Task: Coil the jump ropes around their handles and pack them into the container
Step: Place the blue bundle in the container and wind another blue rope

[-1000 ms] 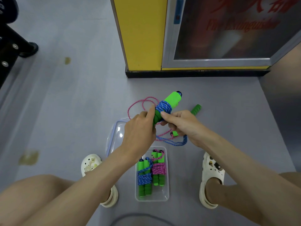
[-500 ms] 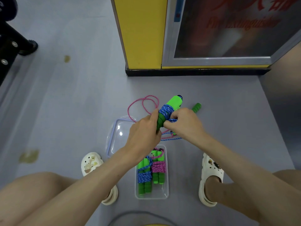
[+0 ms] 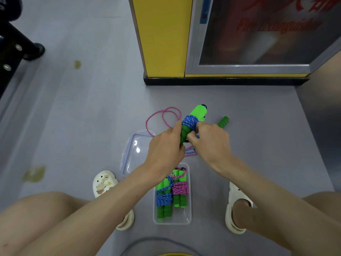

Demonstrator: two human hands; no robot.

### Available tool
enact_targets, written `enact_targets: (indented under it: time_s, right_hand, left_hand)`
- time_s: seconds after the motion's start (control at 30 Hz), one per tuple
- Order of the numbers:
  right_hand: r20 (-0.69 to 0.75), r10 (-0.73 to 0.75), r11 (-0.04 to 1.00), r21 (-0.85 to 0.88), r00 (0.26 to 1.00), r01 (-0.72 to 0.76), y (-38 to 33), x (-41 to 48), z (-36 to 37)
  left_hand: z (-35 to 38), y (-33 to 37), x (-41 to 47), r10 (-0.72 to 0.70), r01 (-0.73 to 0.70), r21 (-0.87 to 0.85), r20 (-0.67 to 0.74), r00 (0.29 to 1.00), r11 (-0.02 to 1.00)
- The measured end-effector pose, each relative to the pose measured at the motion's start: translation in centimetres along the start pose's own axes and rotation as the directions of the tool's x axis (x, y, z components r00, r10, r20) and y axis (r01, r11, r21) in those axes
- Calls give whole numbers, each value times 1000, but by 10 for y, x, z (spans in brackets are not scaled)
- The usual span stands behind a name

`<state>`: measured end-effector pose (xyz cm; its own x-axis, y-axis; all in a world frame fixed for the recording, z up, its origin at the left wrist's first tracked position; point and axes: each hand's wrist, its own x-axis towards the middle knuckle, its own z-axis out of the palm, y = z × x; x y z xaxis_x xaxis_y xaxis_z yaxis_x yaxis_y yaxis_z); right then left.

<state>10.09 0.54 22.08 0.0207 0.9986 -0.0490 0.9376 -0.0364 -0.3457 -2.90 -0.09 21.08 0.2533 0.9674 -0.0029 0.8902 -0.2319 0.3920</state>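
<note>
A pair of green handles (image 3: 198,112) is held above the floor (image 3: 73,126), just beyond the clear lid (image 3: 129,157). Their lower part is gripped by the left hand (image 3: 164,150), its fingers curled round the foam. The blue rope (image 3: 190,122) coiled on them is pinched by the right hand (image 3: 210,143), its fingers clamped on a strand. A short tail hangs below the hands, so the winding is judged nearly finished. Next, the tail needs tucking under a turn, and the bundle needs laying in the container (image 3: 189,218), near the feet, beside the two bundles (image 3: 163,198) already packed. A pink rope (image 3: 162,117) and a loose handle (image 3: 223,121) lie farther off, not yet coiled.
</note>
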Motion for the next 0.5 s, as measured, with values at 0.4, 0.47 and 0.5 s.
enact_targets:
  time_s: [0.4,0.47,0.5]
  right_hand:
    - [159,35,993,110,987,-53,4,7,0]
    - [331,81,959,232,940,-164,6,10,-2]
    - [441,114,901,331,890,-279,6,11,-3]
  left_hand:
    - [2,-5,-3,7,-8,126,12,1000,992]
    - [4,-4,-5,17,-22,211,23,1000,977]
    - [4,-3,-6,18,-26,247,35,999,969]
